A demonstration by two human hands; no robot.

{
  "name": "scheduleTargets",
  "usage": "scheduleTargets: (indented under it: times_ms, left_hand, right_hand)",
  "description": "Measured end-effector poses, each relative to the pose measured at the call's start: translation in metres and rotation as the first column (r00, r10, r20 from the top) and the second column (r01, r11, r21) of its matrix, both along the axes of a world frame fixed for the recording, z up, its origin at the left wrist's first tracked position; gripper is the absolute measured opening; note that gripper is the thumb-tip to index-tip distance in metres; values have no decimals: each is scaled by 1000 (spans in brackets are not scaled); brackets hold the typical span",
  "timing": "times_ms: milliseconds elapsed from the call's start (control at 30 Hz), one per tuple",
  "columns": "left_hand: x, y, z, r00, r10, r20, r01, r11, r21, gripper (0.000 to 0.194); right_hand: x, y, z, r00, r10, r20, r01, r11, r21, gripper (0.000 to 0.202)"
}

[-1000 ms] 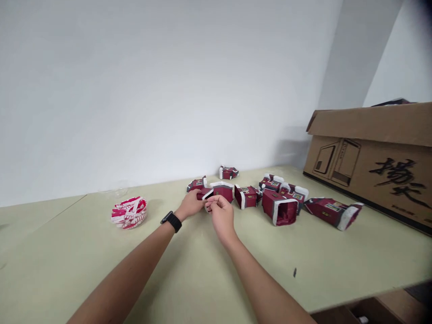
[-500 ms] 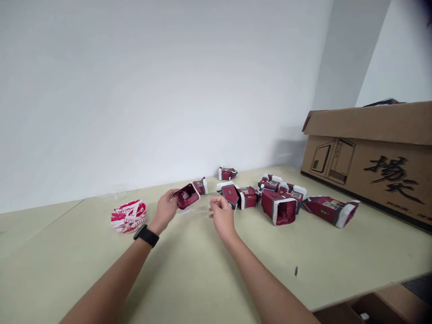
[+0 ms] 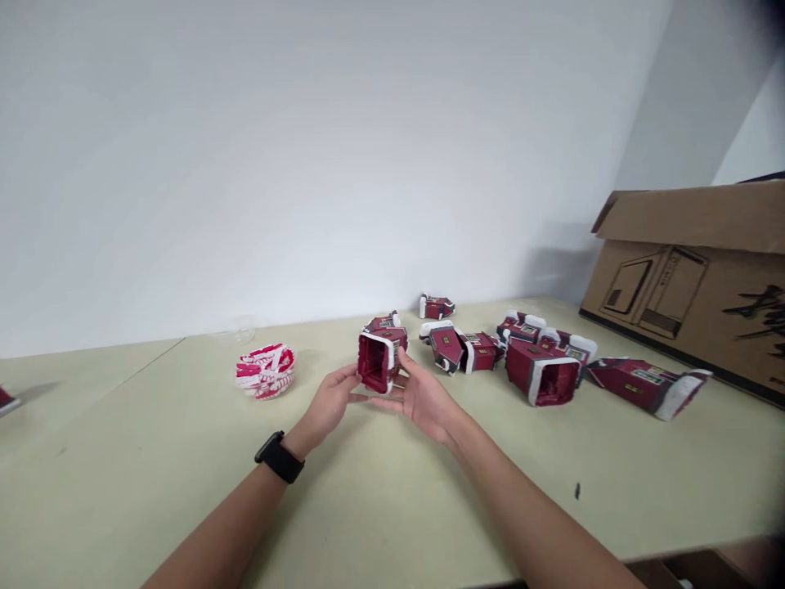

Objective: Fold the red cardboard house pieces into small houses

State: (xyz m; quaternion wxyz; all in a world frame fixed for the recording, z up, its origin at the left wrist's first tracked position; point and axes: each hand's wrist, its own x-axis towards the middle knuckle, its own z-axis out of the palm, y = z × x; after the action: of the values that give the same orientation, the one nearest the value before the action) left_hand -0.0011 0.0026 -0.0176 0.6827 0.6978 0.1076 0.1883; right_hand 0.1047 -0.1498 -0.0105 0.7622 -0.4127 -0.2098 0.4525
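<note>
A dark red house-shaped piece (image 3: 381, 356) with a white rim is held between my two hands, its hollow open end facing me. My left hand (image 3: 331, 402), with a black watch at the wrist, grips its lower left side. My right hand (image 3: 423, 398) holds its right side, thumb near the rim and fingers reaching underneath. Close behind it a similar red piece (image 3: 388, 321) is partly hidden. To the left lies a round red-and-white bundle (image 3: 266, 371).
Several red house pieces (image 3: 540, 370) lie on the right of the pale green table (image 3: 368, 507); one (image 3: 437, 307) is near the wall. A large cardboard box (image 3: 687, 278) stands at the right. A small dark object (image 3: 577, 491) lies at the front right.
My right hand has come to the red piece and now holds it too. The piece has turned more upright, with its opening towards me. The view has shifted to the left.
</note>
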Motion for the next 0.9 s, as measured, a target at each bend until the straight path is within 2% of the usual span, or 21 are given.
scheduleTargets:
  times_ms: [67,100,200,300,367,433,567,633,700,733,800,867,900]
  left_hand:
    - [-1,-3,0,996,71,47,-78,984,160,42]
    - [-1,-6,0,993,87,82,-101,977,186,48]
    - [-2,-17,-1,988,75,132,-89,990,109,74]
    - [1,-27,-4,982,167,91,-170,985,23,91]
    - [4,-30,-5,972,223,69,-221,975,-29,85]
    - [5,-30,-5,967,251,48,-245,964,-105,68]
    - [4,-21,-3,948,317,-28,-310,900,-307,44]
    - [2,-15,-1,958,283,-44,-273,859,-433,43]
    - [0,-12,2,979,199,-42,-189,814,-550,50]
    - [-1,-12,3,990,137,-42,-135,794,-593,54]
    - [-3,-14,5,999,-10,-43,-19,774,-632,59]
    - [-3,-18,5,991,-130,-35,82,785,-614,62]
    - [-3,-19,6,983,-182,-39,125,802,-584,65]
  right_hand:
    - [2,-1,0,998,-59,-9,58,998,-10,40]
    - [3,-1,0,996,-92,4,92,995,-27,38]
    - [2,0,-2,987,-150,64,154,986,-62,38]
    - [-1,2,-3,987,-138,85,143,988,-63,39]
    - [-2,3,-4,986,-137,95,144,987,-75,37]
    - [-3,4,-5,983,-149,104,158,983,-94,38]
    - [0,5,-8,978,-159,138,174,979,-106,43]
    - [3,5,-10,958,-211,195,241,960,-140,47]
    - [4,4,-11,939,-242,246,286,944,-163,54]
    - [4,3,-10,942,-217,255,259,954,-148,58]
    - [2,0,-8,964,-101,247,123,990,-76,60]
    - [-1,-3,-4,974,4,226,-1,1000,-11,56]
    - [-2,-4,-1,978,19,208,-20,1000,-1,54]
